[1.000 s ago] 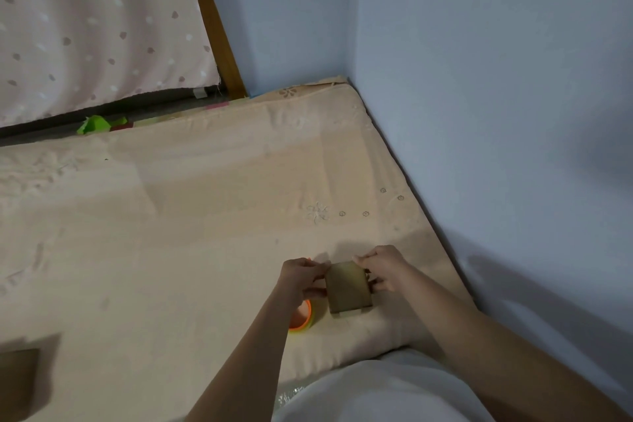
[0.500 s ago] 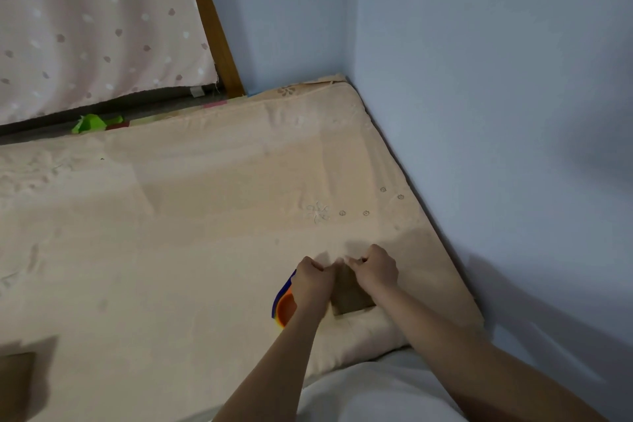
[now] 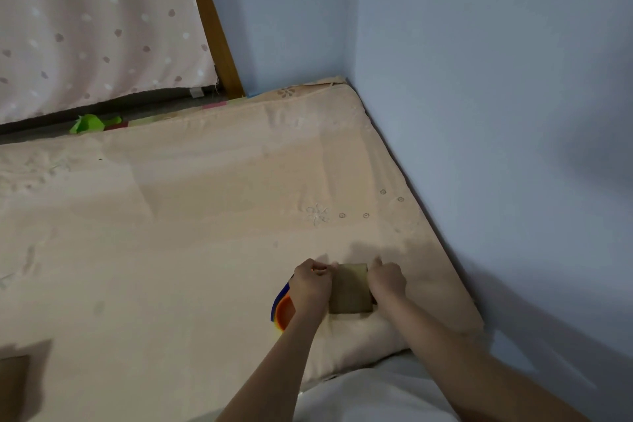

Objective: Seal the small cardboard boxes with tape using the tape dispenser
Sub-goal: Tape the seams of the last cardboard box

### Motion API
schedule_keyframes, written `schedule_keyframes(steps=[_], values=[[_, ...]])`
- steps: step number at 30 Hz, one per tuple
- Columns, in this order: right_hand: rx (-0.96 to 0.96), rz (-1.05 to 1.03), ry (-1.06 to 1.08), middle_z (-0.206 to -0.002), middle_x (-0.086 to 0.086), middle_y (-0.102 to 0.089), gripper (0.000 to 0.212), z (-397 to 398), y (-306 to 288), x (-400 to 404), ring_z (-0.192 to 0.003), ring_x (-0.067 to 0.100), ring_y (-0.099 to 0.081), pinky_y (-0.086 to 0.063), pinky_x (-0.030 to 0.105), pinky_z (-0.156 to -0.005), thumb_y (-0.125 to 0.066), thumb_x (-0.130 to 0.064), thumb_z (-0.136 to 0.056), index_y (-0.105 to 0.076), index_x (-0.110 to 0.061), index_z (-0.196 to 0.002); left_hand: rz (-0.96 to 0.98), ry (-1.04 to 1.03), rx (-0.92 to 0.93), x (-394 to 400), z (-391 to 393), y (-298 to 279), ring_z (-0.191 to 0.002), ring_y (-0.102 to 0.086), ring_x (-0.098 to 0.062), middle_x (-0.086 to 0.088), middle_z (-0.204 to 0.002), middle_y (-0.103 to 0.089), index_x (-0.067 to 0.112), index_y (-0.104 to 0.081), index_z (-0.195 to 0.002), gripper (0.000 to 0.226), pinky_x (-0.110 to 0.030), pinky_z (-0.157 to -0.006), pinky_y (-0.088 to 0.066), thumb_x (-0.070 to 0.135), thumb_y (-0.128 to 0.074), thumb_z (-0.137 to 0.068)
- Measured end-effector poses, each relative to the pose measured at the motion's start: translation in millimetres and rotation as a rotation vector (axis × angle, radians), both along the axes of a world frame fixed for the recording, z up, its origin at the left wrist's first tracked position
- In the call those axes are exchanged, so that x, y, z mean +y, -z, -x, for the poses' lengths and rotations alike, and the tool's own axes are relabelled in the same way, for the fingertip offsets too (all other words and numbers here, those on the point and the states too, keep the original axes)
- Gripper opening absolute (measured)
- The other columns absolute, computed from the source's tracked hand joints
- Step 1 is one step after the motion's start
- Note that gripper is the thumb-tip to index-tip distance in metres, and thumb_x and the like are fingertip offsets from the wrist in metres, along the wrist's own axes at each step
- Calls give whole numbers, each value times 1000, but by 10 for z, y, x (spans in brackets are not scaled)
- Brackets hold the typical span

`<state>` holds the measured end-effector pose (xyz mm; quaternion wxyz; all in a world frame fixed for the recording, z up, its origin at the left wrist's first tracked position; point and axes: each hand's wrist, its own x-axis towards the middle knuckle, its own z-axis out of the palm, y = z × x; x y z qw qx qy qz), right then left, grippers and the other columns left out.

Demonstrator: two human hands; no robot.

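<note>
A small brown cardboard box (image 3: 350, 289) lies flat on the beige mattress (image 3: 191, 223), near its front right corner. My left hand (image 3: 310, 284) grips the box's left edge with curled fingers. My right hand (image 3: 387, 279) grips its right edge the same way. An orange and blue tape dispenser (image 3: 282, 310) lies on the mattress just left of the box, partly hidden under my left wrist.
A second brown cardboard box (image 3: 12, 384) lies at the lower left edge of the view. Pale blue walls close off the right and back. A dotted curtain (image 3: 96, 24), a wooden post (image 3: 214, 20) and a green scrap (image 3: 90, 123) lie beyond the mattress's far edge.
Half a second ago both hands met over the box's top; they have since slid apart to its left and right edges, uncovering it. The tape dispenser has stayed in place.
</note>
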<state>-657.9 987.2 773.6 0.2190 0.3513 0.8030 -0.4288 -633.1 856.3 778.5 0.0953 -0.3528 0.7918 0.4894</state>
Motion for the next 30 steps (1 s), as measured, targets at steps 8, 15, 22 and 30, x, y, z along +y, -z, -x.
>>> schedule_keyframes(steps=[8, 15, 22, 30], values=[[17, -13, -128, -102, 10, -67, 54, 2, 53, -98, -86, 24, -58, -43, 29, -69, -64, -57, -89, -65, -5, -102, 17, -17, -85, 45, 18, -23, -71, -57, -8, 6, -81, -65, 23, -59, -89, 22, -22, -51, -39, 41, -71, -86], [9, 27, -70, -119, 15, -64, 40, 65, -43, -146, -105, 32, -62, -46, 31, -76, -51, -35, -101, -62, 0, -117, -209, -165, -86, -40, 28, 33, -81, -66, -25, -1, -81, -70, 23, -70, -85, 5, -45, -77, -61, 24, -66, -88], [-28, 105, 29, -122, 17, -64, 43, 98, -79, -59, -107, 33, -61, -50, 31, -77, -59, -35, -98, -61, 2, -119, -194, -214, -100, -3, -86, 76, -77, -67, -24, -5, -82, -69, 19, -68, -94, 11, -45, -73, -62, 17, -57, -93], [92, 154, 37, -105, 10, -62, 29, 145, -229, -15, -94, 28, -58, -43, 30, -74, -56, -29, -95, -61, -3, -108, -214, -169, 6, 99, 28, -73, -79, -65, -20, -5, -87, -68, 12, -62, -95, 27, -25, -55, -50, 39, -60, -96]])
